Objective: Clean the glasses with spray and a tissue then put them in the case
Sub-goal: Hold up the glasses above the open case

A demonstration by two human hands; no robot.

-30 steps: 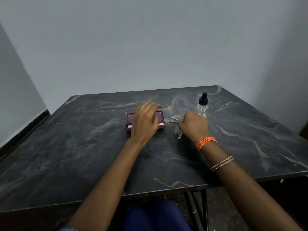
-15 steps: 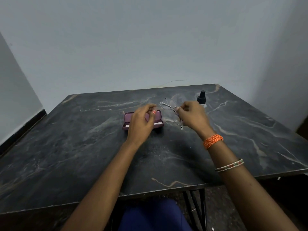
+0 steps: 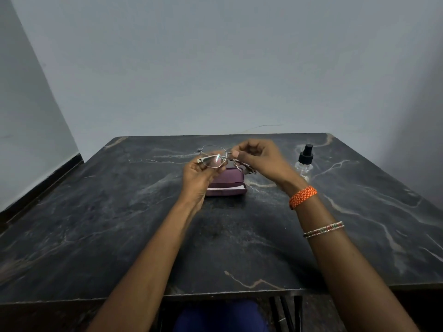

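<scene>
A dark marble-patterned table top with pale veins (image 3: 119,236) fills the lower half of the view, its far edge against a plain grey-blue wall (image 3: 215,68). A black skirting strip (image 3: 48,183) runs along the floor by the table's left edge. Black metal legs (image 3: 285,312) show under the near edge.
</scene>
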